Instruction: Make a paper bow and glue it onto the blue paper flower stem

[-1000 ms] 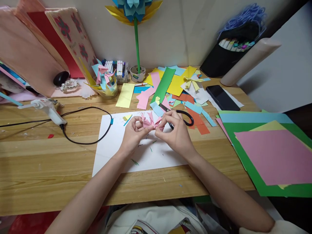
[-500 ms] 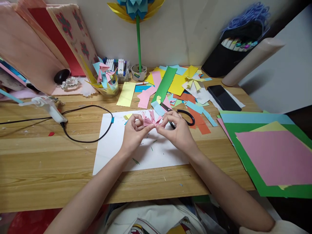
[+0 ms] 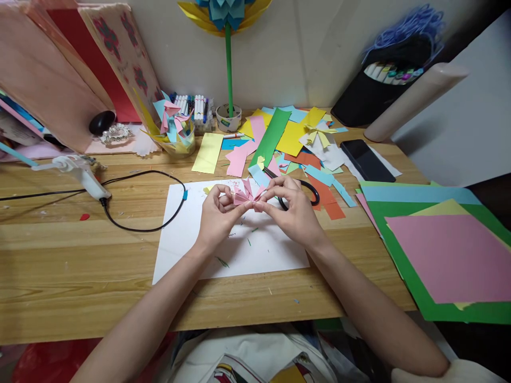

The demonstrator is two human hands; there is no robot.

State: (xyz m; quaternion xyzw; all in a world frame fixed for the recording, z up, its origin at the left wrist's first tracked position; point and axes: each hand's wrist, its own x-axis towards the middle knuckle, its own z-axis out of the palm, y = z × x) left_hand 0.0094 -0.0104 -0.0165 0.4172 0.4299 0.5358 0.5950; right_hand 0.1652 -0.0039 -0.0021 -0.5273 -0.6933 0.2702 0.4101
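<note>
Above a white sheet (image 3: 175,260) on the wooden table (image 3: 64,298), seen from the head camera, I watch two bare hands meet around a piece of folded pink paper (image 3: 245,196). The left hand (image 3: 215,221) pinches it from one side between thumb and fingers; the right hand (image 3: 295,215) grips its lower edge from the other, the thumb tips nearly meeting. The pink points fan upward between them. I can't tell whether the paper touches the sheet.

Just behind the right hand lie scissors (image 3: 315,198), their black handles partly hidden by its fingers. Thin green scraps (image 3: 222,262) are scattered on the sheet. Further back there's a jumble of cut paper, with a long green strip (image 3: 273,133) slanting over it, and a pale yellow piece (image 3: 207,153) lies to its left. A dark phone (image 3: 367,159) rests to the right of the pile.

Over on the left is a white glue gun (image 3: 82,175), its black cord (image 3: 133,229) looping onto the sheet's corner. Behind, a clear cup (image 3: 179,149) holds folded paper pieces, and near it a blue paper flower (image 3: 227,13) stands on a green stem (image 3: 229,72).
</note>
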